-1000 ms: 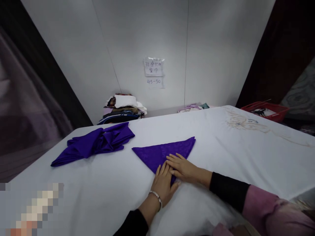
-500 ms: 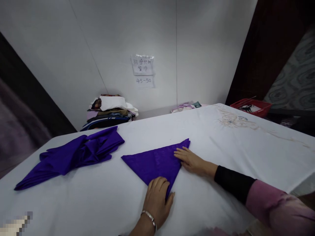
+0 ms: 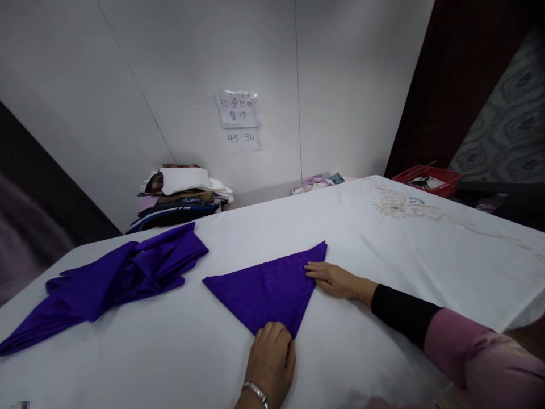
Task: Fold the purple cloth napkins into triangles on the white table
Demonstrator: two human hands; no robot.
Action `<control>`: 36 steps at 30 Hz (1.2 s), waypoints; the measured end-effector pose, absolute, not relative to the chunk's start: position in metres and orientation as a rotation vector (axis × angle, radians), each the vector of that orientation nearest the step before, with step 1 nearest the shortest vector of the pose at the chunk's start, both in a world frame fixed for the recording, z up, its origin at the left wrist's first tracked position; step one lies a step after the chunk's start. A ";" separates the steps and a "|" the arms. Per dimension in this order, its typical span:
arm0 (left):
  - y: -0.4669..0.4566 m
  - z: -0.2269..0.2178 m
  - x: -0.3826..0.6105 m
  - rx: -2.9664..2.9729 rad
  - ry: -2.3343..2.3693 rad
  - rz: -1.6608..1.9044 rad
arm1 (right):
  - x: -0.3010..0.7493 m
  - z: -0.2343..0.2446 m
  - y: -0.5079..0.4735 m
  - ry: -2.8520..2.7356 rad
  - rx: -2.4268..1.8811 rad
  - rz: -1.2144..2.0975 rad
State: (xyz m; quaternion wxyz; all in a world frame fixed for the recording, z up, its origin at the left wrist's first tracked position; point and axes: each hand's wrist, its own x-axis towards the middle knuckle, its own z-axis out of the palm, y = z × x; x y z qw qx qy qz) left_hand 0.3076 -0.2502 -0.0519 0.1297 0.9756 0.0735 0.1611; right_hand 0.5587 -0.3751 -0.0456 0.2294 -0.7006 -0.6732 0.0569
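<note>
A purple cloth napkin [image 3: 266,289], folded into a triangle, lies flat on the white tablecloth [image 3: 162,352] with one point toward me. My left hand [image 3: 271,355], wearing a silver bracelet, is closed on that near point, fingers curled over the cloth and thumb drawn in; the tip itself is hidden. Along the triangle's right edge rests my right hand [image 3: 334,279], flat, with its fingers stretched onto the fabric. To the left, apart from both hands, a rumpled heap of purple cloth [image 3: 114,278] lies on the same tablecloth.
Behind the table's far edge stands a pile of folded clothes [image 3: 183,193], with lilac cloth [image 3: 314,183] farther right. A red basket [image 3: 447,183] is at the back right. Paper signs [image 3: 239,109] hang on the wall. Embroidery [image 3: 395,207] decorates the tablecloth's far right.
My left hand has drawn its thumb in and closed on the napkin's near corner. My right hand stays almost in place at the right edge. The view has shifted slightly.
</note>
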 end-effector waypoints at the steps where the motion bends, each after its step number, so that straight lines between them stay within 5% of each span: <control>1: -0.250 -0.052 0.308 2.834 0.215 0.464 | 0.557 -0.042 -0.374 -1.830 -1.939 0.183; 8: -0.253 -0.053 0.307 2.831 0.240 0.372 | 0.545 -0.035 -0.363 -1.820 -2.021 0.383; 26: -0.261 -0.043 0.307 2.925 0.288 0.180 | 0.640 -0.054 -0.355 -1.352 -2.685 0.199; 31: -0.263 -0.043 0.307 2.927 0.300 0.201 | 0.567 -0.034 -0.337 -1.684 -2.378 0.060; 36: -0.258 -0.042 0.302 2.808 0.292 0.286 | 0.478 -0.045 -0.331 -2.065 -1.882 0.318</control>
